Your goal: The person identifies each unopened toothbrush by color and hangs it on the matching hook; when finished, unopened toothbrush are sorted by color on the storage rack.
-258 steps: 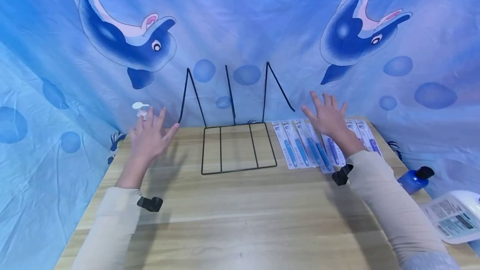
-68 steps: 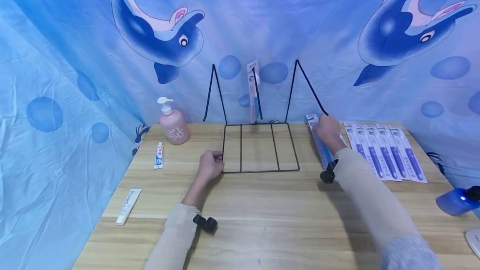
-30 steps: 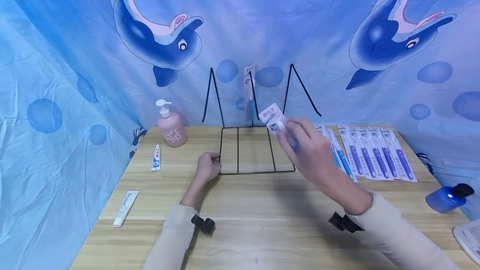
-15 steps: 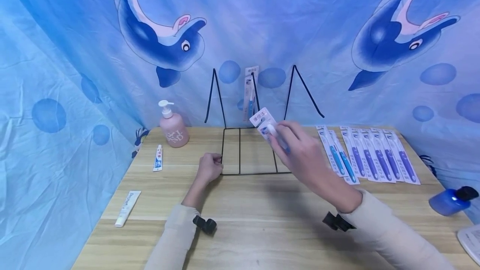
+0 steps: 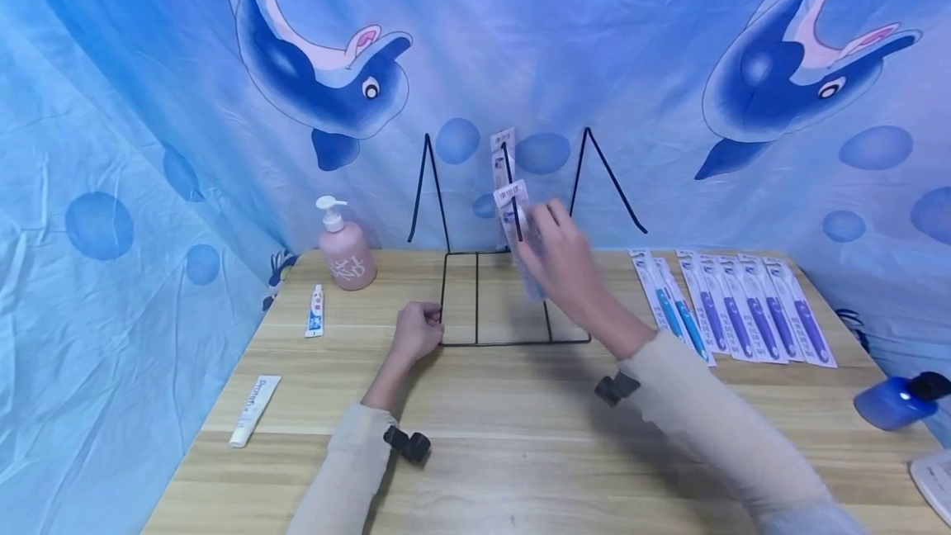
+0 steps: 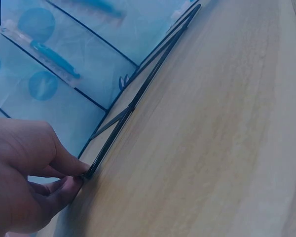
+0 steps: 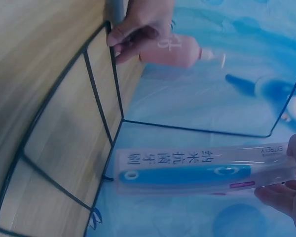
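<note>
A black wire rack stands at the back of the wooden table, with three upright hooks. One packaged toothbrush hangs on the middle hook. My right hand grips a second packaged blue toothbrush and holds it up against that middle hook; the right wrist view shows the pack pinched at its end by my fingers. My left hand pinches the rack's front left corner against the table.
Several packaged toothbrushes lie in a row on the right. A pink pump bottle, a small toothpaste tube and a white tube are on the left. A blue bottle lies at the right edge.
My right hand has lifted the packaged toothbrush from above the rack's base up and left to the middle hook. The left hand has stayed on the rack's corner.
</note>
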The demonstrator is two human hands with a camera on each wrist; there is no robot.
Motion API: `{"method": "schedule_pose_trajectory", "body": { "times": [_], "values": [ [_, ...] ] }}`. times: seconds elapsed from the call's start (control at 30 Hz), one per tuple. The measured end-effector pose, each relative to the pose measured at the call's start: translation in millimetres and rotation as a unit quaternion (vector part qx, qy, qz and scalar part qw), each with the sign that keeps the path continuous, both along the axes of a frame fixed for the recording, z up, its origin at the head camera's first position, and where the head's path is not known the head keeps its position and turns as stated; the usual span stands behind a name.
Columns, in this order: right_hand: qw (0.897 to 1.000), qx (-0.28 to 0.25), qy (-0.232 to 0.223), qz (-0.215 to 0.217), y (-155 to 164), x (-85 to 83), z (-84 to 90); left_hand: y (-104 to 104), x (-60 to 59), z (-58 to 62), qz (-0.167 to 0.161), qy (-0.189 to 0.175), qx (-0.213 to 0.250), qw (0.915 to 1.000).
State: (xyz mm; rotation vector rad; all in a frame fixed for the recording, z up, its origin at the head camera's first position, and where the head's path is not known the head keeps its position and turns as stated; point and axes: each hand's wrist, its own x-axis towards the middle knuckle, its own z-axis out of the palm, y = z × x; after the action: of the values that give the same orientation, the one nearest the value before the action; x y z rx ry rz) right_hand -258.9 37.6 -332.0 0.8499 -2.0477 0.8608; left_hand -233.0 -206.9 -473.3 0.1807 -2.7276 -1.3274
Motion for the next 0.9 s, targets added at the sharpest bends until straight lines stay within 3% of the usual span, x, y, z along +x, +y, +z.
{"method": "schedule_pose_trajectory", "body": {
  "times": [0.3,0.7,0.9],
  "values": [
    [0.998,-0.041,-0.030,-0.029,-23,-44.9,0.8,1,0.1,-1.5,-0.002,-0.004,0.012,0.9999],
    [0.994,-0.023,-0.070,-0.077,-43,-81.6,13.1,1,-1.0,0.1,0.005,-0.008,0.019,0.9998],
    [0.992,-0.018,-0.087,-0.087,-46,-90.3,18.4,1,-1.1,1.8,0.004,-0.012,0.015,0.9998]
  ]
}}
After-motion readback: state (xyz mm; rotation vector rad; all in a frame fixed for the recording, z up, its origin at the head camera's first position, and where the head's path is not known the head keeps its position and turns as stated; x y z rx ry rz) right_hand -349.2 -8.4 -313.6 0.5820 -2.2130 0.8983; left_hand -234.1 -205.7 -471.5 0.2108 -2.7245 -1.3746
